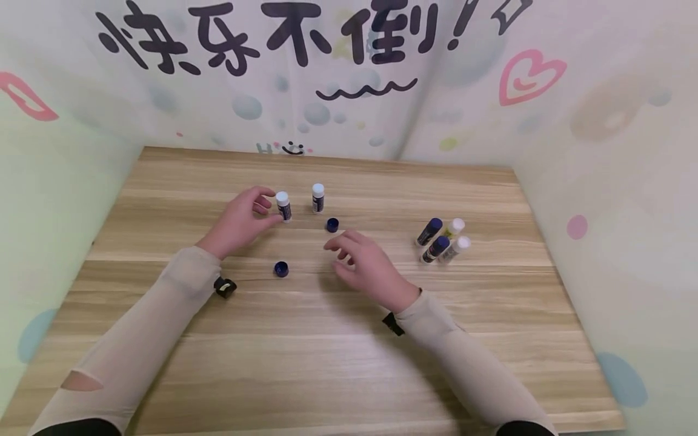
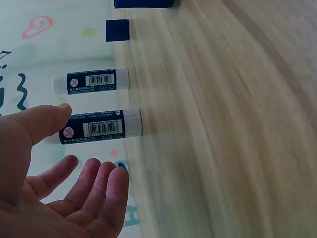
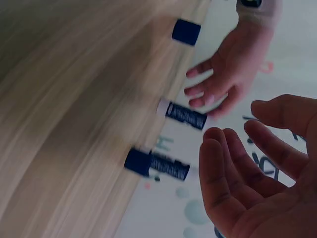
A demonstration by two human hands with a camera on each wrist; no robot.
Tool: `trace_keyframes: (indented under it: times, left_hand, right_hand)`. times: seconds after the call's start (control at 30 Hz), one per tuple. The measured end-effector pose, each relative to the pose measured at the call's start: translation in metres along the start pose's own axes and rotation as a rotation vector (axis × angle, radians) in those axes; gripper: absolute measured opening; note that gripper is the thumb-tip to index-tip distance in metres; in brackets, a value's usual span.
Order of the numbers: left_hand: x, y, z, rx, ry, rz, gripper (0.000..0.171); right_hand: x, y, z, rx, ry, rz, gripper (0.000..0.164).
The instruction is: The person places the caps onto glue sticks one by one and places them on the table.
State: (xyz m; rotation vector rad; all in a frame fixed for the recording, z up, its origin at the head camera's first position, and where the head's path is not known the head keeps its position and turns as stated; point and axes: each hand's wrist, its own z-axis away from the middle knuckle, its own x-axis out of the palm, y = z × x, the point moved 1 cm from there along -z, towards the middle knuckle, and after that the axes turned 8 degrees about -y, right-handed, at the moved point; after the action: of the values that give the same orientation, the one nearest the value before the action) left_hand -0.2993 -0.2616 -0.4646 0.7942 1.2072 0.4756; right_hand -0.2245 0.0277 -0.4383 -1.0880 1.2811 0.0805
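Two glue sticks with white tops and dark labels stand upright on the table: a left one (image 1: 284,208) and a right one (image 1: 318,199). My left hand (image 1: 242,221) is beside the left stick, thumb and fingers spread around it without a grip; whether the thumb touches it I cannot tell. Two dark blue caps lie loose, one cap (image 1: 332,225) in front of the right stick and another cap (image 1: 281,269) nearer me. My right hand (image 1: 371,266) hovers right of the caps, fingers loosely bent, holding nothing. The right wrist view shows its palm (image 3: 267,198) facing the sticks.
A cluster of several upright sticks is at the right, including blue-capped sticks (image 1: 435,249) and white-topped ones (image 1: 460,244). The wooden table (image 1: 305,375) meets a printed backdrop (image 1: 349,121) at the back and pale walls at both sides.
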Motion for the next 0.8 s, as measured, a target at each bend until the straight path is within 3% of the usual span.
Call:
trace_keyframes:
  times: [0.2, 0.37, 0.8]
  left_hand:
    - [0.003, 0.001, -0.006, -0.011, -0.032, 0.007, 0.061]
    - [0.004, 0.003, -0.009, 0.012, -0.035, -0.003, 0.06]
    - [0.007, 0.001, -0.017, 0.018, -0.014, -0.015, 0.048]
  right_hand:
    - [0.018, -0.014, -0.025, 0.005, -0.201, 0.083, 0.038]
    - [0.03, -0.025, -0.041, -0.003, -0.321, 0.154, 0.046]
    - [0.056, -0.035, -0.058, -0.165, -0.402, 0.209, 0.042]
